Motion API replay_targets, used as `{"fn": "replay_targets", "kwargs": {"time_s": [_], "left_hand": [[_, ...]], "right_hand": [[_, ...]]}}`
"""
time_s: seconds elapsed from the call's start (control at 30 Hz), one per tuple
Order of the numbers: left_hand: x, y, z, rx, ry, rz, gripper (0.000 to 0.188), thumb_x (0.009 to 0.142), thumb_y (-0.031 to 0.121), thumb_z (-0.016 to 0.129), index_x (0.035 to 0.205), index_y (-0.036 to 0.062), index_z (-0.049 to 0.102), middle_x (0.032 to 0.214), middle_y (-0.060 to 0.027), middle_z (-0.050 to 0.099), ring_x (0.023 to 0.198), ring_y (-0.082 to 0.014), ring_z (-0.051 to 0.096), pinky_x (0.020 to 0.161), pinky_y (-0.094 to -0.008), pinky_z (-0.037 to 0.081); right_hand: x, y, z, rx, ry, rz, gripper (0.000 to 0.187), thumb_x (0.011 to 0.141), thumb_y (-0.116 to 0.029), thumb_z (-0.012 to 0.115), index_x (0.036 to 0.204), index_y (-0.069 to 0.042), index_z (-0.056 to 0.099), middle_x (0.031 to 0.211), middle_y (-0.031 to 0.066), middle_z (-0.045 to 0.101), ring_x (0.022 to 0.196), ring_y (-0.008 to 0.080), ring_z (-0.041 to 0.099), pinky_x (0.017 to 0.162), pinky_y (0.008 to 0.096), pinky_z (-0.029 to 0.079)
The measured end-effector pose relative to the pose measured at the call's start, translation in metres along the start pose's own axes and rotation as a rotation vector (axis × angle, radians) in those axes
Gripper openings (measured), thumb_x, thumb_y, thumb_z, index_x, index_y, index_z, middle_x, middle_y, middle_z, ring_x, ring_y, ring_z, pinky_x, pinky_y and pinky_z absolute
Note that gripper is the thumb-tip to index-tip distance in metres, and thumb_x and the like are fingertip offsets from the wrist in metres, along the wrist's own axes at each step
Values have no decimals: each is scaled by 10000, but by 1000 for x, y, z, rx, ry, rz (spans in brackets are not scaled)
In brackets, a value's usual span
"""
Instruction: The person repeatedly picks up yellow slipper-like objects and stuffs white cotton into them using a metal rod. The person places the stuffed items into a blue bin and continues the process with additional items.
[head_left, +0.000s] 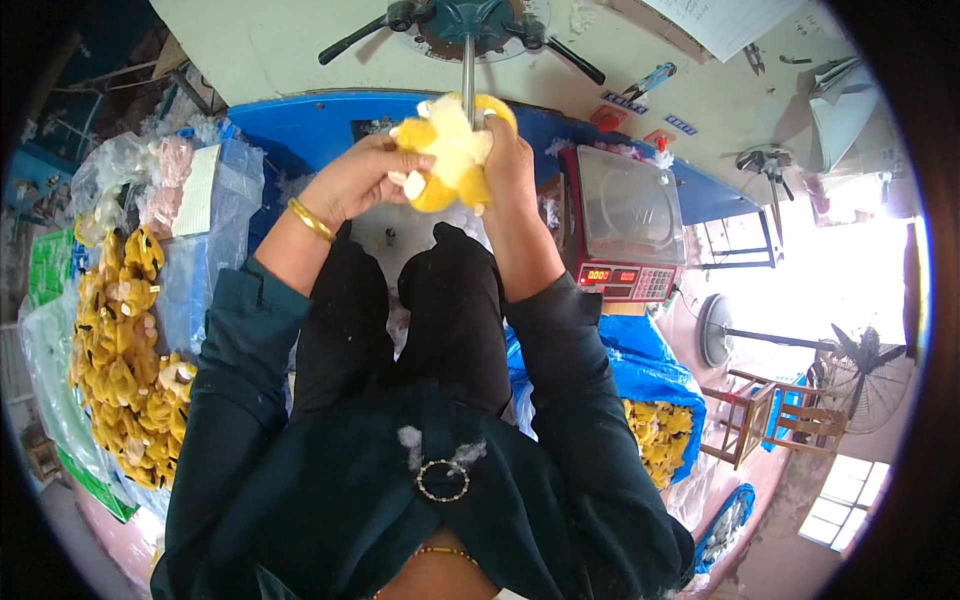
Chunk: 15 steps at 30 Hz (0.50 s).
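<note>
Yellow plush toy (pixel 455 165), cream-fronted: aloft between both hands, over the gap between the knees, at the end of a metal tube (pixel 469 72). Left hand (pixel 365 172) pinches its left side, thumb against fingers; right hand (pixel 508 155) clamped round the other flank, close by the tube. Reads as one hand steadying, one keeping the toy against the tube; whether the tip enters, cannot tell.

Tube runs from a green machine (pixel 463 25) on a pale panel (pixel 270 55), flat or upright unclear. Panel's near edge, a blue strip (pixel 300 122), lies just beyond the hands.

Room: tightest on the right, red scale (pixel 625 205) near the right forearm. Machine handles (pixel 350 40) spread either side, limiting upward travel. Wider gap leftward, before the heap of yellow toys (pixel 120 370). Downward, lap only.
</note>
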<state>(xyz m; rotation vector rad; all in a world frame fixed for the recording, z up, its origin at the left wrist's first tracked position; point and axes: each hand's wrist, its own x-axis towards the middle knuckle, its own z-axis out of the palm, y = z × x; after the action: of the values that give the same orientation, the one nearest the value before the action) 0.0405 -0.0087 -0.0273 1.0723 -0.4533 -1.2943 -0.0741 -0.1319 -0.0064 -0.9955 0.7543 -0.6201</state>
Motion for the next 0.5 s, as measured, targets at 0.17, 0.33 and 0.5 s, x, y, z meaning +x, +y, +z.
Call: {"fn": "replay_targets", "kwargs": {"time_s": [0.17,0.33,0.5], "left_hand": [[-1,-14,33,-159,-83,67,419,842,118,701,1211,7,536,1127,-104,630,973,-194,657,853,-350,546],[11,2,63,-467,-23,-79,449,846,91,677,1241,-14,490,1156,-131,607,977,-250,663,824,-389,573],[-9,0,49,-517,-50,-174,446,870,178,663,1251,14,498,1154,-153,618,951,-247,676,809,-398,581]], "right_hand": [[61,22,-27,93,-395,235,314,917,-249,524,1017,31,625,937,117,672,795,222,681,700,323,557],[81,-16,-25,-246,-910,86,353,803,-277,724,1061,-46,657,1022,81,678,882,180,672,811,312,542],[46,-9,-23,-377,-701,-128,375,802,-303,730,1072,-53,656,1012,85,682,897,178,677,783,284,538]]}}
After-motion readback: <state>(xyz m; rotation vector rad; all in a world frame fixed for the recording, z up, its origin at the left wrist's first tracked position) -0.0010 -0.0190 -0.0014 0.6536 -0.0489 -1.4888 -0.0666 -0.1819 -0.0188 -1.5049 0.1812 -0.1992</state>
